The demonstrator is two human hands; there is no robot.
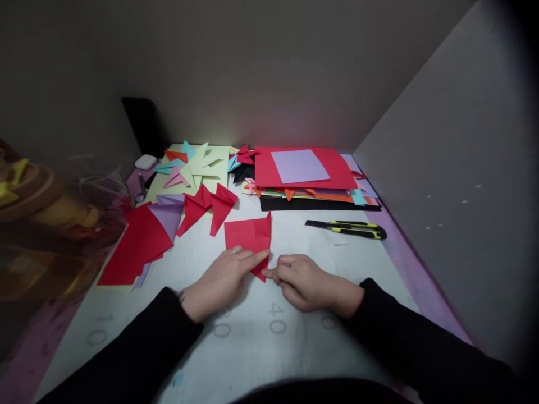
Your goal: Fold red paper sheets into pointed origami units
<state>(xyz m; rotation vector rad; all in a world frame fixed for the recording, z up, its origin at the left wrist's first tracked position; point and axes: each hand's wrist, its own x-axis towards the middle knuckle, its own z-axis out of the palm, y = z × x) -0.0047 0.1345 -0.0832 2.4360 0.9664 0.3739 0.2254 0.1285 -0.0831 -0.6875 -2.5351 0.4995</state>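
Note:
A red square of paper (248, 233) lies on the mat, with a narrow fold standing along its right edge and a pointed corner at the bottom. My left hand (225, 278) rests flat over its lower left part, fingers stretched out and a ring on one of them. At the bottom right corner, the index fingertip of my right hand (301, 283) touches the paper's edge, while the other fingers are curled in with nothing visible in them. Just beyond the sheet are folded red paper pieces (223, 202) standing on the mat.
Red sheets (138, 241) lie at left beside a folded lilac piece (170, 213). Behind are paper stars (200, 165), a black phone (143, 123) and stacked sheets topped by lilac paper (298, 166). A yellow-black box cutter (349, 228) lies at right. Walls bound the back and right.

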